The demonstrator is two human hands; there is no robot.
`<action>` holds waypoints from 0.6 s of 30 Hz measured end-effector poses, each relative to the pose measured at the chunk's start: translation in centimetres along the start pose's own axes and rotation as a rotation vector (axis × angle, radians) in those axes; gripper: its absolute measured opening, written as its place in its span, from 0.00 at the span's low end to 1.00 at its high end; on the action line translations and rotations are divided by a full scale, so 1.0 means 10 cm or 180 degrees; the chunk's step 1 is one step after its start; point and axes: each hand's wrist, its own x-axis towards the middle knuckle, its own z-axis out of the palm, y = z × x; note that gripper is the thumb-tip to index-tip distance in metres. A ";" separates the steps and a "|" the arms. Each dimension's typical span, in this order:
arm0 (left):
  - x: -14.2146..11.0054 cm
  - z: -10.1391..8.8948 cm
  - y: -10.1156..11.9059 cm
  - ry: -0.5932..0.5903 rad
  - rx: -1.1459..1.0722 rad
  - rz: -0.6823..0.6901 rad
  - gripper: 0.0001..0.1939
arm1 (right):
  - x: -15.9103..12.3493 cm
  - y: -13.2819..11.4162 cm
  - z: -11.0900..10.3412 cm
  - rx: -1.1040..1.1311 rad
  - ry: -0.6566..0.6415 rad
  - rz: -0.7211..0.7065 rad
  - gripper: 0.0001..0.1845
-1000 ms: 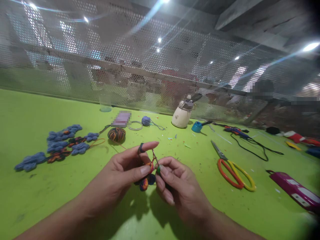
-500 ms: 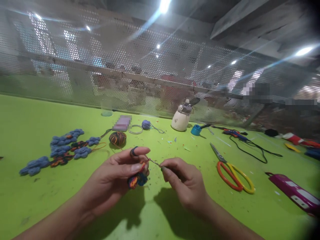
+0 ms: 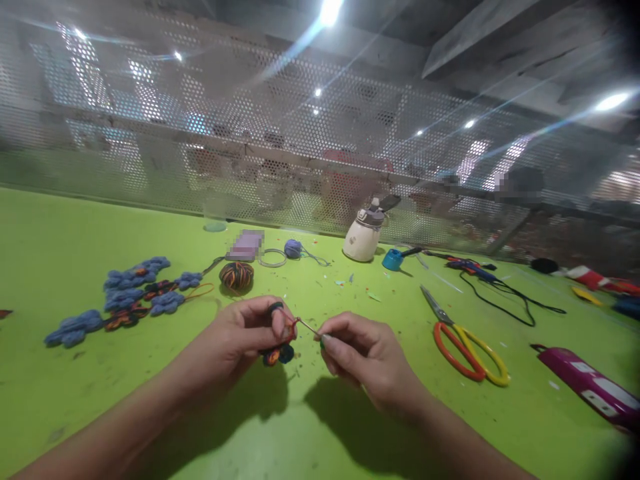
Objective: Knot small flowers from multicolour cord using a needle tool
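My left hand pinches a small crocheted piece in dark blue, orange and red yarn; the fingers cover part of it. A dark band of yarn or a ring circles its index finger. My right hand is closed on a thin metal crochet hook, whose tip meets a red loop at the piece's edge. Behind the left hand sits a ball of dark and orange variegated yarn. Blue and dark-orange crocheted flowers lie in a cluster to the left.
On the green table are scissors with orange and yellow handles, a purple power strip, a white bottle, a blue yarn ball, a blue pot and a corded glue gun. A perforated panel stands behind.
My left index finger has bent down from its raised position toward the crocheted piece. The piece has turned a little. My right hand keeps the hook at nearly the same spot.
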 end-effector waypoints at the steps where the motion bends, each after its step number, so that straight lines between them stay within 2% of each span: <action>1: 0.01 -0.01 -0.01 -0.0027 0.0117 -0.0047 0.05 | 0.01 0.01 0.01 0.0050 0.0033 0.0061 0.10; 2: 0.02 -0.03 -0.03 -0.0050 0.0218 -0.0064 0.11 | 0.02 0.02 0.02 0.0060 0.0069 0.0105 0.11; 5: 0.04 -0.03 -0.06 -0.0038 0.0491 -0.0036 0.39 | 0.05 0.02 0.03 -0.0001 0.0119 0.0170 0.12; 7: 0.04 -0.01 -0.07 0.0020 0.0643 0.0055 0.48 | 0.06 0.02 0.04 -0.0007 0.0077 0.0262 0.13; 10: 0.01 0.07 -0.08 0.0117 0.0905 0.0178 0.53 | 0.07 0.04 0.07 0.0157 0.0053 0.0493 0.14; 18: -0.07 0.20 -0.10 0.0293 0.1590 0.0486 0.48 | 0.06 0.07 0.08 0.0578 0.0110 0.0757 0.14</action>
